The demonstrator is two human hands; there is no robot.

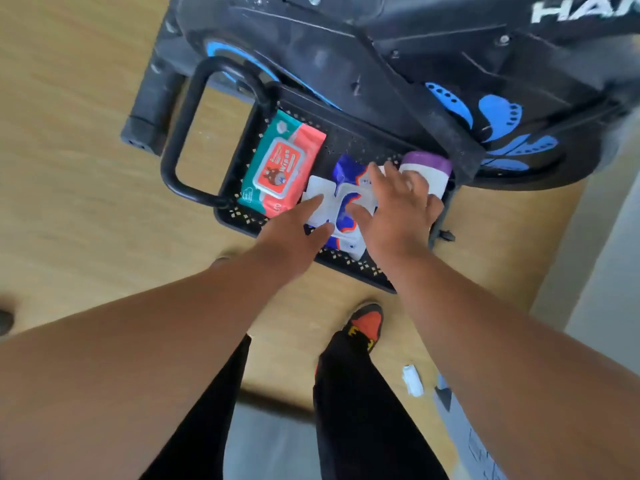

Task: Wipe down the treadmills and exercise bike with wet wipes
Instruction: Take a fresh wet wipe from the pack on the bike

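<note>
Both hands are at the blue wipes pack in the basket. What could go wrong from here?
1. The blue wipes pack lies loose in the black basket, so pulling a wipe may lift the whole pack unless the left hand presses it down.
2. The right hand is close to the purple-capped bottle and might knock it.
3. The basket sits tight against the exercise bike, so little room is left for the hands.

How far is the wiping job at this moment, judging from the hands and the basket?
Early stage. Nothing shows as wiped yet. Both hands, left hand and right hand, reach over the blue wipes pack in the black basket, its flap open; no wipe is held. The exercise bike remains to wipe.
</note>
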